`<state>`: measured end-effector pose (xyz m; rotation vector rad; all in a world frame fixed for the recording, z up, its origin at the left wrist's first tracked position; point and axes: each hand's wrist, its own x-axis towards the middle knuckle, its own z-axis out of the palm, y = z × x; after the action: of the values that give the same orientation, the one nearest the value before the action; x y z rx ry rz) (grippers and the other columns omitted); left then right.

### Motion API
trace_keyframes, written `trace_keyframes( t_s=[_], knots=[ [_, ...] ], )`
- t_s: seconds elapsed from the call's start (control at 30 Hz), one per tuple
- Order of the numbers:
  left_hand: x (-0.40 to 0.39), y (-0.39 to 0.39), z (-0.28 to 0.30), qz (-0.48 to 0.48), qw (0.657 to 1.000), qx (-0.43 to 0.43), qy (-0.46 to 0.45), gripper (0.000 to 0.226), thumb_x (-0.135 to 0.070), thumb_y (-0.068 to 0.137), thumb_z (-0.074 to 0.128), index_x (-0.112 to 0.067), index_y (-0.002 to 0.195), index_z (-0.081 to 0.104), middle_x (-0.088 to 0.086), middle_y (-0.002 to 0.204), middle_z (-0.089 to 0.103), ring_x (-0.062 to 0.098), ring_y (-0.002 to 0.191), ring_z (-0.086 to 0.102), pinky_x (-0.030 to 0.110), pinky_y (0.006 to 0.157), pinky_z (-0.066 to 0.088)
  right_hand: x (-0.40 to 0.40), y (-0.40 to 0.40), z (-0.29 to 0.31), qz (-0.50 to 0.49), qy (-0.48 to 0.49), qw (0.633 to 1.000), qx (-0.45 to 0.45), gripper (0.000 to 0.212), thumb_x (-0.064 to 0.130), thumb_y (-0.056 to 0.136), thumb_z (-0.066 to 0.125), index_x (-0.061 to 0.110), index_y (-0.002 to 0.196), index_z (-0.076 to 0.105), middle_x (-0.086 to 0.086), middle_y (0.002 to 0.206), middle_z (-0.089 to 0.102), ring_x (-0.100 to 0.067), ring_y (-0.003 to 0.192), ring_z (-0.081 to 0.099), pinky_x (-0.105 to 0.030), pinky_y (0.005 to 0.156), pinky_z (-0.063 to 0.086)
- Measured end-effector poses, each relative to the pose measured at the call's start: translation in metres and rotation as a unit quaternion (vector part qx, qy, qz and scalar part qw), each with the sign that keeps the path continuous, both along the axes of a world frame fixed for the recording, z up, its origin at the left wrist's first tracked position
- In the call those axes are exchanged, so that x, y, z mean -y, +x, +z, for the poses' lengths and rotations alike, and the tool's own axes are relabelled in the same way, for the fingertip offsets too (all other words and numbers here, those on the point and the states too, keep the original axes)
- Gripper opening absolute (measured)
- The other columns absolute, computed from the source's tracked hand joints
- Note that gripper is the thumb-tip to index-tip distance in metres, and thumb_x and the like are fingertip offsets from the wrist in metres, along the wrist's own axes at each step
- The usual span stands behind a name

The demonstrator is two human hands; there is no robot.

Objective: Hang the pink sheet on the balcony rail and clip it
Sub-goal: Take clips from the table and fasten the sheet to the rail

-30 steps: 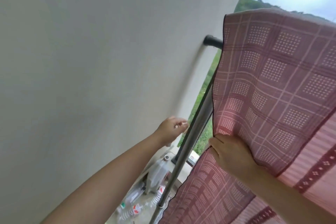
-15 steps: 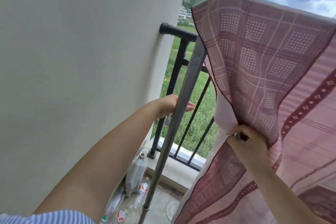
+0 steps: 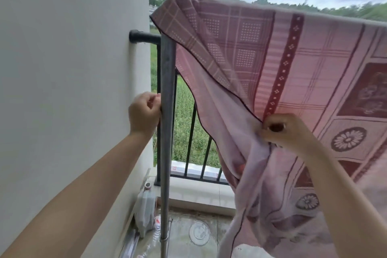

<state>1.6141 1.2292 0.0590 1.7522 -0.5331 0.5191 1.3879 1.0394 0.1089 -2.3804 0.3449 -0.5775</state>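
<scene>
The pink patterned sheet hangs over a high support that it hides, its top edge running right from the balcony's left end. Its left corner droops in a diagonal fold. My right hand pinches the sheet's dark-trimmed edge, bunching the cloth below it. My left hand is curled against an upright grey pole, fingers seemingly around its back. The black balcony rail joins the wall just above that hand. No clip is visible.
A white wall fills the left side. Black railing bars stand behind the pole above a low tiled kerb. On the wet floor lie a plastic jug, some bottles and a round drain cover.
My left hand has closed against the grey pole. My right hand has gone from flat on the sheet to pinching its edge, pulling it down. The sheet's left corner now droops.
</scene>
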Motion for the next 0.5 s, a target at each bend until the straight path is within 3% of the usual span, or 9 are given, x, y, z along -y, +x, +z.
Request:
trace_keyframes(
  t_s=[0.07, 0.13, 0.17, 0.2, 0.27, 0.3, 0.4, 0.47, 0.5],
  knots=[
    [-0.007, -0.032, -0.006, 0.045, 0.989, 0.137, -0.029, 0.029, -0.018, 0.081, 0.059, 0.007, 0.066, 0.059, 0.014, 0.056, 0.058, 0.014, 0.055, 0.044, 0.014, 0.054, 0.027, -0.007, -0.007, 0.007, -0.042, -0.087, 0.995, 0.011, 0.026, 0.012, 0.064, 0.076, 0.015, 0.049, 0.055, 0.007, 0.044, 0.044, -0.005, 0.047, 0.04, -0.013, 0.044, 0.028],
    [-0.001, -0.067, -0.025, -0.018, 0.978, 0.207, 0.022, 0.032, -0.027, 0.077, 0.062, 0.005, 0.071, 0.062, 0.015, 0.062, 0.062, 0.015, 0.055, 0.05, 0.008, 0.056, 0.041, -0.009, -0.016, 0.003, -0.081, -0.078, 0.992, 0.055, 0.03, 0.008, 0.065, 0.075, 0.019, 0.05, 0.051, 0.006, 0.048, 0.044, -0.002, 0.047, 0.042, -0.01, 0.045, 0.031],
    [0.007, -0.083, -0.029, -0.081, 0.982, 0.149, 0.086, 0.04, -0.034, 0.075, 0.064, 0.004, 0.086, 0.064, 0.015, 0.072, 0.066, 0.016, 0.061, 0.057, 0.016, 0.063, 0.052, -0.011, -0.02, -0.001, -0.094, -0.05, 0.991, 0.078, 0.034, 0.004, 0.066, 0.074, 0.021, 0.052, 0.049, 0.009, 0.049, 0.044, 0.0, 0.046, 0.043, -0.008, 0.045, 0.032],
    [0.018, -0.095, -0.03, -0.144, 0.976, 0.023, 0.16, 0.055, -0.041, 0.074, 0.066, 0.002, 0.107, 0.059, 0.016, 0.089, 0.068, 0.018, 0.076, 0.062, 0.028, 0.076, 0.056, -0.014, -0.023, -0.007, -0.102, -0.025, 0.99, 0.092, 0.037, 0.001, 0.067, 0.073, 0.024, 0.054, 0.047, 0.01, 0.05, 0.045, 0.003, 0.045, 0.045, -0.005, 0.045, 0.033],
    [0.046, -0.103, -0.038, -0.221, 0.911, -0.222, 0.268, 0.077, -0.049, 0.074, 0.065, -0.003, 0.131, 0.041, 0.014, 0.114, 0.062, 0.025, 0.101, 0.06, 0.038, 0.091, 0.051, -0.026, -0.027, -0.019, -0.1, 0.024, 0.99, 0.097, 0.039, -0.004, 0.068, 0.07, 0.027, 0.067, 0.048, 0.013, 0.06, 0.05, 0.005, 0.053, 0.049, -0.005, 0.053, 0.036],
    [0.059, -0.105, -0.04, -0.253, 0.884, -0.275, 0.282, 0.072, -0.046, 0.076, 0.065, -0.004, 0.131, 0.042, 0.013, 0.111, 0.063, 0.025, 0.099, 0.061, 0.037, 0.088, 0.052, -0.032, -0.029, -0.025, -0.097, 0.053, 0.99, 0.091, 0.041, -0.006, 0.068, 0.069, 0.028, 0.078, 0.048, 0.013, 0.068, 0.051, 0.005, 0.061, 0.05, -0.007, 0.058, 0.037],
    [0.086, -0.11, -0.044, -0.295, 0.849, -0.398, 0.185, 0.025, -0.022, 0.088, 0.055, 0.001, 0.096, 0.061, 0.003, 0.062, 0.057, 0.011, 0.05, 0.052, 0.019, 0.045, 0.044, -0.036, -0.03, -0.05, -0.146, 0.042, 0.988, 0.02, 0.042, -0.006, 0.072, 0.063, 0.021, 0.101, 0.05, 0.009, 0.073, 0.052, -0.004, 0.066, 0.052, -0.01, 0.056, 0.036],
    [0.086, -0.1, -0.052, -0.254, 0.84, -0.467, 0.106, 0.023, -0.006, 0.088, 0.048, -0.003, 0.066, 0.052, 0.003, 0.046, 0.049, 0.007, 0.026, 0.04, 0.011, 0.028, 0.028, -0.028, -0.026, -0.073, -0.211, -0.026, 0.976, -0.046, 0.018, -0.004, 0.072, 0.058, 0.008, 0.086, 0.06, 0.001, 0.069, 0.054, -0.018, 0.063, 0.054, -0.016, 0.049, 0.034],
    [0.081, -0.09, -0.054, -0.242, 0.832, -0.496, 0.056, 0.024, -0.001, 0.089, 0.046, -0.003, 0.065, 0.05, 0.005, 0.047, 0.049, 0.005, 0.021, 0.039, 0.011, 0.025, 0.027, -0.024, -0.026, -0.083, -0.248, -0.029, 0.966, -0.07, 0.013, -0.003, 0.07, 0.057, 0.003, 0.081, 0.062, -0.005, 0.067, 0.054, -0.024, 0.064, 0.055, -0.021, 0.049, 0.032]
  ],
)
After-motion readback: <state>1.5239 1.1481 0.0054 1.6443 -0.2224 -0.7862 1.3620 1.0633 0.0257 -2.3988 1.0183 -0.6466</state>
